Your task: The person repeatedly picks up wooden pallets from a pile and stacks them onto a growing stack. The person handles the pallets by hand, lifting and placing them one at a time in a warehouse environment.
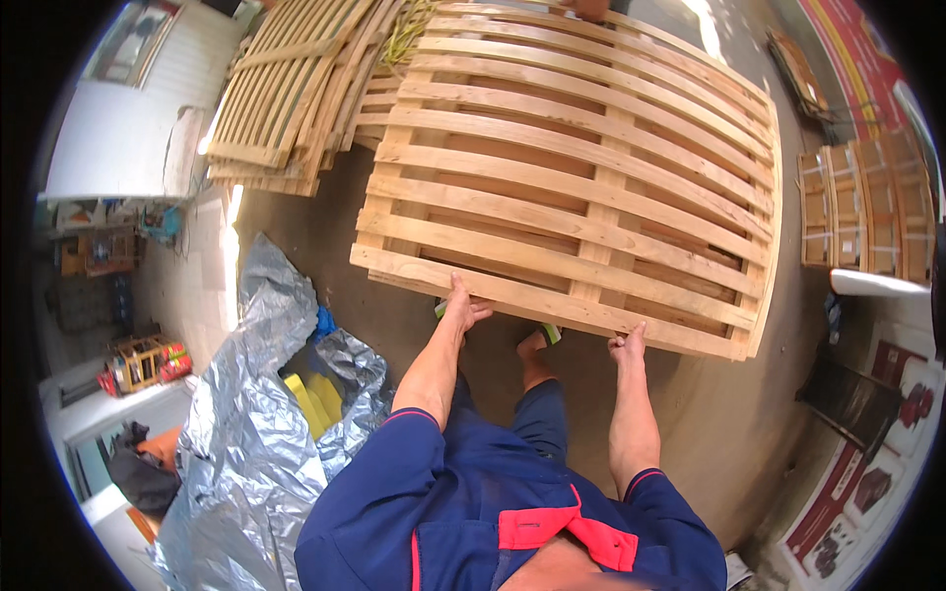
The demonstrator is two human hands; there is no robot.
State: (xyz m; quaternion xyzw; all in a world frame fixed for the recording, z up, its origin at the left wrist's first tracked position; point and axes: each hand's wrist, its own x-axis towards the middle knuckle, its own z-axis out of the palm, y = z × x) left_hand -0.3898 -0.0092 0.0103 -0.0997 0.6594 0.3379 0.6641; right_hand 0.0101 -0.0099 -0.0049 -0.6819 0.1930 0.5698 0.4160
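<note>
A wide slatted wooden pallet [581, 212] fills the upper middle of the head view, its near edge toward me. My left hand [461, 307] grips that edge left of its middle, thumb on top and the other fingers partly under the wood. Farther right, my right hand [629, 341] is closed on the same edge, its thumb along the front board. At the far edge, part of another person's hand [588, 8] touches the pallet. The pallet's underside is hidden, and my feet show partly below its near edge.
More slatted wooden panels [286, 84] lean in a stack at the far left. Crumpled silver sheeting [251, 414] lies at my left, with a yellow block [313, 402] in its folds. Strapped brown cartons [867, 207] stand at the right, near a dark panel [849, 399].
</note>
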